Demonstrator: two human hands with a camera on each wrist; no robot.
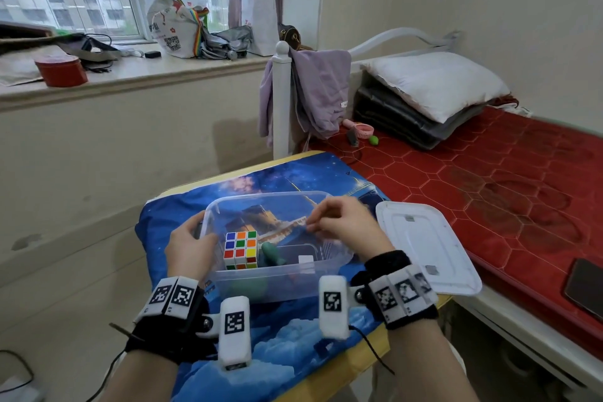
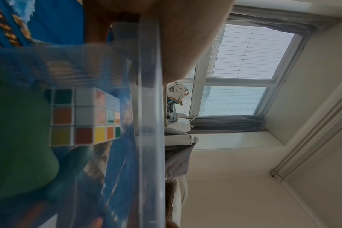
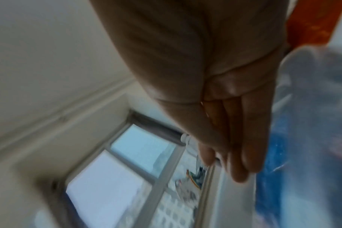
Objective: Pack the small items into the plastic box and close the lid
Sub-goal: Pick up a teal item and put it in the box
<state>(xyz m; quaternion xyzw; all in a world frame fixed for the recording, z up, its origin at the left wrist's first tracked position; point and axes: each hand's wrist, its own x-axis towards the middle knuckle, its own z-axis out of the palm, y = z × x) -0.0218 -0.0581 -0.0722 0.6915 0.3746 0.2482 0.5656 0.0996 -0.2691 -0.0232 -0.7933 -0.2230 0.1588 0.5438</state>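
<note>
A clear plastic box (image 1: pixel 267 195) stands open on a blue printed cloth (image 1: pixel 182 206). Inside it are a Rubik's cube (image 1: pixel 240 250), a dark green item (image 1: pixel 272 253) and a small white item (image 1: pixel 305 260). My left hand (image 1: pixel 197 233) grips the box's left rim; in the left wrist view the thumb (image 2: pixel 185 38) lies over the rim (image 2: pixel 150 108), with the cube (image 2: pixel 84 115) and green item (image 2: pixel 20 138) behind the wall. My right hand (image 1: pixel 318 222) hovers over the box's right half, fingers loosely bent, with nothing plainly held. The right wrist view is blurred. The lid (image 1: pixel 424 245) lies to the right.
The lid rests half on the red mattress (image 1: pixel 489 189), where a dark phone (image 1: pixel 584 284) also lies. A white bedpost draped with purple clothing (image 1: pixel 313 98) stands behind the table. Bags (image 1: pixel 182 26) sit on the windowsill.
</note>
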